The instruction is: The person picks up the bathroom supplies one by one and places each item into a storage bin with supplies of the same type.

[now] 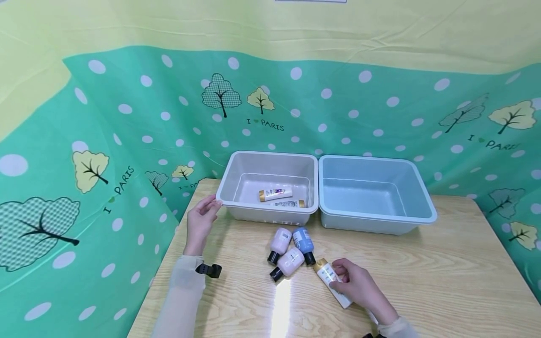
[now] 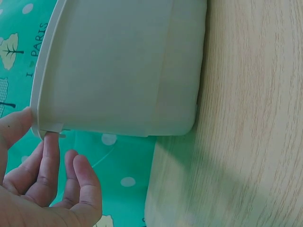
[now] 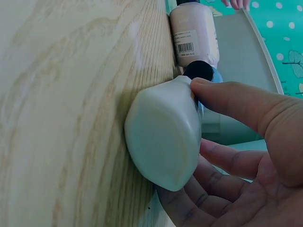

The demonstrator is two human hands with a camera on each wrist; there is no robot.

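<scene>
At the left front corner of the grey bin, my left hand pinches the rim, thumb on the outer edge and a finger tucked under the lip in the left wrist view. My right hand holds a white bottle with a gold cap between thumb and fingers. The bottle lies low over the table, its rounded base facing the right wrist camera. Just left of its cap lie two pale pink bottles with black caps, one upper and one lower, plus a blue bottle.
Inside the grey bin lie two white containers with gold caps, one upper and one lower. A light blue bin stands right beside it. Both are at the back of the wooden table, before a green curtain. Another white item shows partly under my right wrist.
</scene>
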